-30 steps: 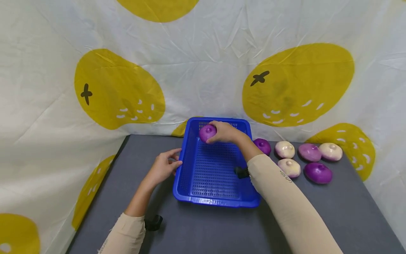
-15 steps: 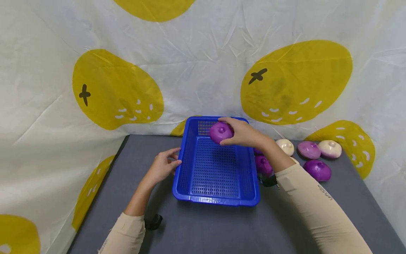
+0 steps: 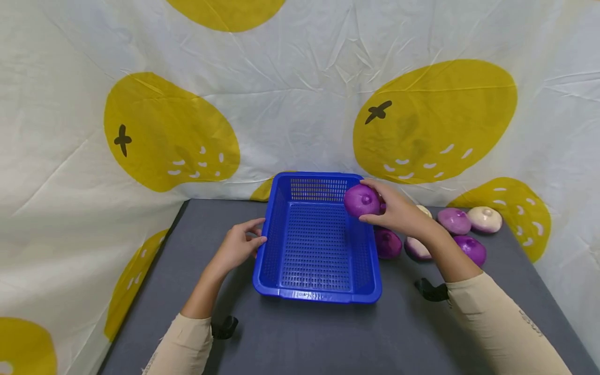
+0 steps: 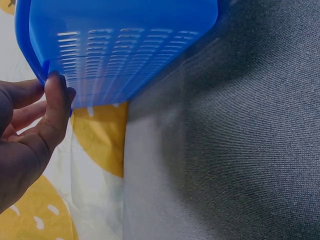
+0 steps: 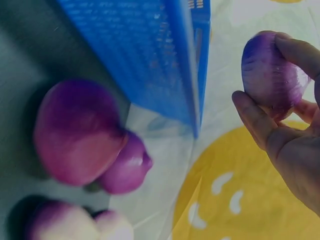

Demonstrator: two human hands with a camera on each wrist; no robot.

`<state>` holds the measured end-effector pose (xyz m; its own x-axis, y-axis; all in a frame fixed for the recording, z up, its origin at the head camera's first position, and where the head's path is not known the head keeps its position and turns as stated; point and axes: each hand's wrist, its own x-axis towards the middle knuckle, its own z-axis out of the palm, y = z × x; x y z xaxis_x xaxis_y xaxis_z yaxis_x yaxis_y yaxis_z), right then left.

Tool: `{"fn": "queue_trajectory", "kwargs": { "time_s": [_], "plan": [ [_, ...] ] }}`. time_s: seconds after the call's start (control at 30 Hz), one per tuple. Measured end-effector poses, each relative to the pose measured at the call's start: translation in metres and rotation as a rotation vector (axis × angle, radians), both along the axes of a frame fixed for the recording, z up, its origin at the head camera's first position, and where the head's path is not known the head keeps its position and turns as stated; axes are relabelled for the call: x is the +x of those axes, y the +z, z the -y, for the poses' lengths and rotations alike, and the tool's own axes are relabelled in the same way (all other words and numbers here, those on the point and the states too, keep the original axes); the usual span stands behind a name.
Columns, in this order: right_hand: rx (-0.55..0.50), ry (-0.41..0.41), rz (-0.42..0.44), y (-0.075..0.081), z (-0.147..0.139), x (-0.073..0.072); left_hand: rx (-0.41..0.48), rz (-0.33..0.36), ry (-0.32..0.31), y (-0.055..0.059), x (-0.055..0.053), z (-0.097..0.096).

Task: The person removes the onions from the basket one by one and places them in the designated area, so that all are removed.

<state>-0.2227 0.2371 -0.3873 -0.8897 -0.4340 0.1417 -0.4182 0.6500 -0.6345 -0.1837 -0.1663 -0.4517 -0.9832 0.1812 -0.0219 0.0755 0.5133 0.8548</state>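
My right hand (image 3: pixel 396 211) grips a purple onion (image 3: pixel 362 201) between thumb and fingers, above the back right corner of a blue plastic basket (image 3: pixel 319 296). In the right wrist view that onion (image 5: pixel 270 75) hangs clear of the basket's rim, its side paler toward the bottom. My left hand (image 3: pixel 236 245) pinches the basket's left rim, thumb and fingertips meeting at its edge in the left wrist view. No onion lies inside the basket. Just right of it on the table sits another purple onion (image 3: pixel 388 244), with one more partly hidden behind my right hand.
Further right stand several white and purple onions, among them a pale one (image 3: pixel 485 219), a light purple one (image 3: pixel 453 221) and a deep purple one (image 3: pixel 471 250). A patterned cloth (image 3: pixel 300 125) hangs behind the grey table (image 3: pixel 309 338).
My right hand has carried the onion rightward, from over the back left of the basket to its right rim. The left hand has stayed at the left rim.
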Motion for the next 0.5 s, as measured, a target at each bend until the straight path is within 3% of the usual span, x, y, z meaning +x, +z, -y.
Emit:
{"fn": "queue_trajectory", "kwargs": {
  "time_s": [0.1, 0.3, 0.5],
  "plan": [
    [-0.040, -0.041, 0.003, -0.004, -0.017, 0.007, 0.005, -0.005, -0.004, 0.001, 0.000, -0.001],
    [-0.054, -0.091, -0.070, -0.016, -0.047, 0.016, -0.018, -0.006, 0.003, 0.002, 0.000, 0.000],
    [-0.057, -0.149, 0.003, -0.021, -0.086, 0.029, -0.024, -0.006, 0.001, 0.000, 0.001, -0.001]
  ]
}}
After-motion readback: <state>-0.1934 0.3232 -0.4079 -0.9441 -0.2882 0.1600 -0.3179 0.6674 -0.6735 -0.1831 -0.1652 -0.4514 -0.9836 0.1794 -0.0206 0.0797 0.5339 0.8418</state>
